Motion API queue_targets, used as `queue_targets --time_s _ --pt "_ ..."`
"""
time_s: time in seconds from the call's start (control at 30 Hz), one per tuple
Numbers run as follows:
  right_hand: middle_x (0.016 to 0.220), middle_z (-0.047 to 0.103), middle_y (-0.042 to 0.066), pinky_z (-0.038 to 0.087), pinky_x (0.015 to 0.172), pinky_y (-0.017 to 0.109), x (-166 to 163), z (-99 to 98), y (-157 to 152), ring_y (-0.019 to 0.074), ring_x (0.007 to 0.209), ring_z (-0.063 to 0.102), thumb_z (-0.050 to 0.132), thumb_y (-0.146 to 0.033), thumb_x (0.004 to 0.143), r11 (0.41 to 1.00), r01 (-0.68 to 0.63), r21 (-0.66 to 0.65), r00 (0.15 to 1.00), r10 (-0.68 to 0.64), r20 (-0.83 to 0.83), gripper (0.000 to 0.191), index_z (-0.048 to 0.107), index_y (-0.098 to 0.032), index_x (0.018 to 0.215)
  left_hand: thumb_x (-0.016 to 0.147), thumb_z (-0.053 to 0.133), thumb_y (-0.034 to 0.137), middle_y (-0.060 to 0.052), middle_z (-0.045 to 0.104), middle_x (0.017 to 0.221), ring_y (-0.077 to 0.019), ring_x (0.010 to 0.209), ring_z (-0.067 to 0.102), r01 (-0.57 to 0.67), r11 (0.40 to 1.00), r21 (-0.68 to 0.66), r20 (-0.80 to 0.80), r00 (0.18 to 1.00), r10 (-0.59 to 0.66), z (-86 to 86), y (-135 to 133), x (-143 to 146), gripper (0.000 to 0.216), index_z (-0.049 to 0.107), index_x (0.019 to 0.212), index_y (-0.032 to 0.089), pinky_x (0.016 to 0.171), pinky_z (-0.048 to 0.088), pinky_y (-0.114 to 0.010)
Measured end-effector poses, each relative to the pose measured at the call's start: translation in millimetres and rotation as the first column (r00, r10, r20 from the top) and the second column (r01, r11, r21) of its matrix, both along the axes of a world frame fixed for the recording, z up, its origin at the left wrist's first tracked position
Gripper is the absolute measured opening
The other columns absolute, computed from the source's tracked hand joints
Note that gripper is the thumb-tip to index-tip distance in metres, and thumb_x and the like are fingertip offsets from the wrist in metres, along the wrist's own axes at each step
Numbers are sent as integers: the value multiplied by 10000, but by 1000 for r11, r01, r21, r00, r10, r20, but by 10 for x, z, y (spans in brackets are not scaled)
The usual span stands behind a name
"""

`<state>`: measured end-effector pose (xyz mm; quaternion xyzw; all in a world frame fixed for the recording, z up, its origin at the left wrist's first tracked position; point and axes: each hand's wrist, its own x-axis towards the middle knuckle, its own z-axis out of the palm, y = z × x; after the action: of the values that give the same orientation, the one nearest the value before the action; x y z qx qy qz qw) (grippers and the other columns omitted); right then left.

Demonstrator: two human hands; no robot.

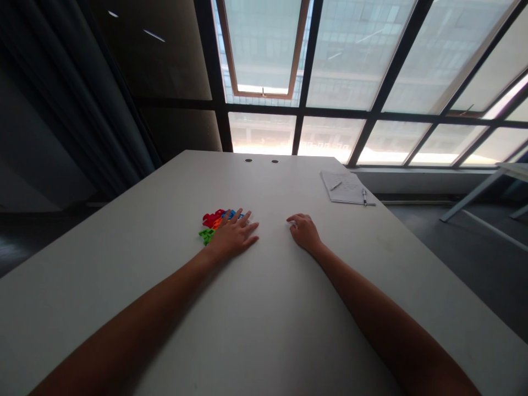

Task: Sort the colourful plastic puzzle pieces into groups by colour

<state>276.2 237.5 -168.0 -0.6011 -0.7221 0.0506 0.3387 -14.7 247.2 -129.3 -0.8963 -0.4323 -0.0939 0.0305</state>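
My left hand (231, 235) is spread flat, its fingers fanned out over the right part of a small pile of bright plastic pieces. Red pieces (211, 219) and green pieces (205, 236) show at the pile's left side, with some orange ones (216, 224) and blue ones (228, 215) partly covered by the hand. The exact shape of the pieces is too small to tell. To the right, apart from the pile, my right hand (304, 231) rests low over the table with its fingers curled and the index finger pointing left. Whether something small is between its fingertips is hidden.
The white table (256, 308) stretches away toward large windows. Paper sheets (344, 187) with a pen (336, 186) and another pen-like item (364, 197) lie near the right edge. Two round holes are at the far edge. Another table (511, 170) stands at right.
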Motion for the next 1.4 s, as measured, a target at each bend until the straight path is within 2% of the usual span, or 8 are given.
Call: queue_targets --time_s 0.23,0.5,0.77,0.9,1.03,1.2,1.4 --pt "1143 726 80 440 1035 382 -7 20 -7 250 1103 582 558 -92 855 999 6 -40 1000 -6 9 321 766 -202 1074 1018 404 617 -38 394 1649 -349 1532 293 -67 998 2 -36 997 67 13 105 -182 522 595 1441 377 1241 119 -599" --pt "1147 735 69 424 1045 344 -22 66 -39 233 1108 581 570 -92 874 998 5 -56 999 -2 52 303 763 -195 1084 1006 462 596 -42 482 1590 -329 1425 453 -110 994 13 10 994 110 -16 116 -227 485 640 1395 370 1203 285 -510" --pt "1154 735 71 428 1040 347 -26 89 -53 235 1120 576 562 -95 882 998 4 -66 998 0 59 305 760 -194 1092 994 520 528 -90 573 1501 -354 1422 453 -118 992 36 41 992 117 47 64 -227 421 715 1299 313 1199 306 -542" --pt "1141 737 69 428 1041 351 -25 84 -50 235 1108 581 556 -87 875 999 2 -50 999 0 48 311 760 -200 1080 983 519 585 -91 518 1558 -369 1460 406 -89 994 60 31 996 87 26 7 -180 492 677 1360 310 1212 273 -577" --pt "1122 741 70 433 1041 357 -18 66 -38 238 1092 590 548 -66 851 1000 1 -14 999 0 42 326 764 -197 1056 991 513 564 -85 491 1581 -347 1481 382 -50 994 95 53 998 45 -24 -19 -139 495 656 1379 293 1234 241 -565" --pt "1134 733 65 435 1040 355 -7 42 -21 237 1096 590 552 -49 825 1000 -1 -16 999 1 33 351 765 -203 1057 997 512 499 -87 558 1524 -346 1442 433 -111 990 87 78 992 104 -36 -7 -175 429 690 1318 276 1209 290 -569" --pt "1144 726 75 433 1040 354 -11 32 -18 234 1103 586 560 -57 836 1000 -1 -25 999 3 45 343 763 -199 1073 999 511 444 -77 604 1472 -323 1408 470 -94 990 108 126 989 80 -55 67 -259 368 727 1256 294 1204 315 -532"
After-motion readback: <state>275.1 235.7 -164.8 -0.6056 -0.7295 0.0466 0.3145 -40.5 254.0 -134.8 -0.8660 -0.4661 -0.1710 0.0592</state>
